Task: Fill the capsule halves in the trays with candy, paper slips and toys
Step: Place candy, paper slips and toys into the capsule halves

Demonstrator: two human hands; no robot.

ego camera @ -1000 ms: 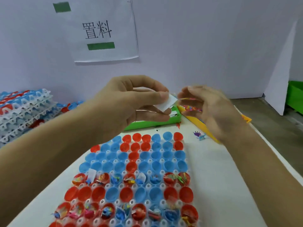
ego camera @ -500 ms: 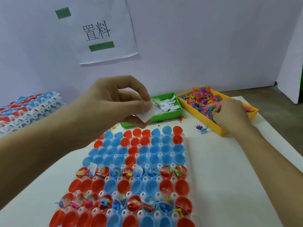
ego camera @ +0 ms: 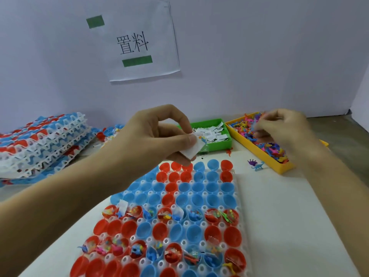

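- Far left, I've got a stack of trays with red and blue halves, set aside on the table; I can't tell from here whether they are filled.
- My left hand hangs above the far end of the working tray, thumb and fingers pinching a white paper slip. That grip is closed on the slip, not yet over a cup.
- Below it, the tray itself: two rows of capsule halves already hold wrapped candy, slips and little toys, one across the middle, one nearer me. The rows between them and all the far rows look bare, so I'd judge well under half done.
- Behind, the green box has plenty of slips left.
- Two stray toys lie on the table just beside the yellow box.
- My right hand is over the yellow box of toys, fingers curled and blurred; I can't tell whether it holds one.
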